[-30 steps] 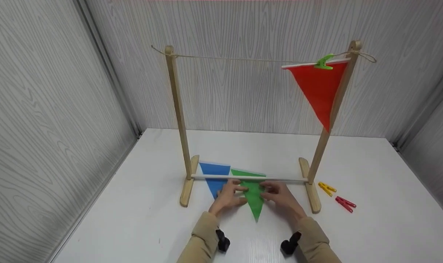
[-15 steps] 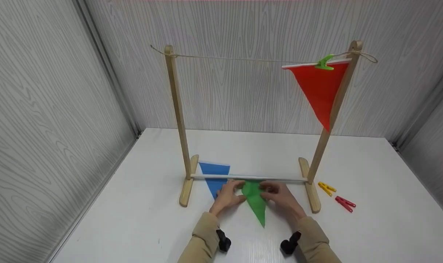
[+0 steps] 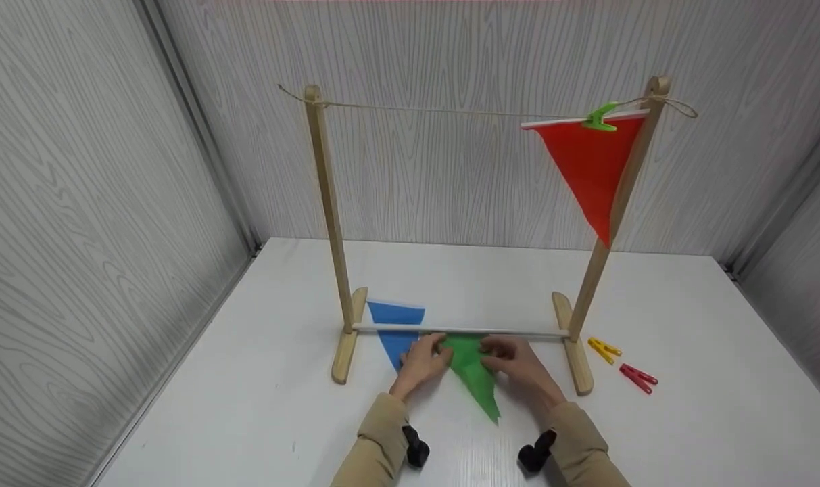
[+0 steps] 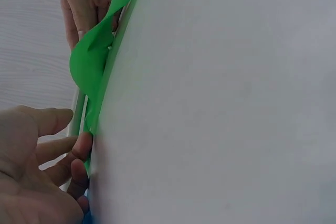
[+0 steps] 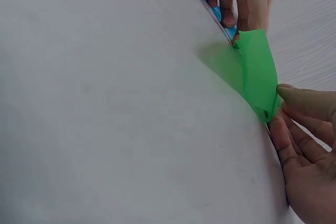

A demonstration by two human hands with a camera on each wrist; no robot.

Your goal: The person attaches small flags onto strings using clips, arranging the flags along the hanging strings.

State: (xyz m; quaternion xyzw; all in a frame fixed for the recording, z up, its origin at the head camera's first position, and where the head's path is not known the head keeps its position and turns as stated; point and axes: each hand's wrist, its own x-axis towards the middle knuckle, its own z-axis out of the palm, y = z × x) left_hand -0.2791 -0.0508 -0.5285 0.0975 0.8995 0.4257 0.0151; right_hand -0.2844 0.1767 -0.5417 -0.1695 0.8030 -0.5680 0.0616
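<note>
In the head view a green triangular flag (image 3: 469,362) lies by the foot of a wooden stand, its lower part bent off the table. My right hand (image 3: 518,362) is at its right edge; the right wrist view has the thumb (image 5: 302,99) and fingers pinching the green cloth. On the other side my left hand (image 3: 423,362) touches the flag's left part with its fingertips, thumb held apart from them in the left wrist view. A blue flag (image 3: 397,333) lies partly under the left hand. A red flag (image 3: 589,162) hangs from the string by a green clothespin (image 3: 600,118).
Two wooden posts (image 3: 328,203) carry the string (image 3: 437,110), and a white rod (image 3: 389,328) joins their feet low over the table. Right of the stand lie a yellow clothespin (image 3: 605,350) and a red clothespin (image 3: 638,377). Pale walls (image 3: 437,176) enclose the white table.
The green flag has shifted slightly toward the person, its white top edge now out of sight behind the rod. Its tip has swung right. Both hands stay nearly in place; the left fingers have drawn closer together.
</note>
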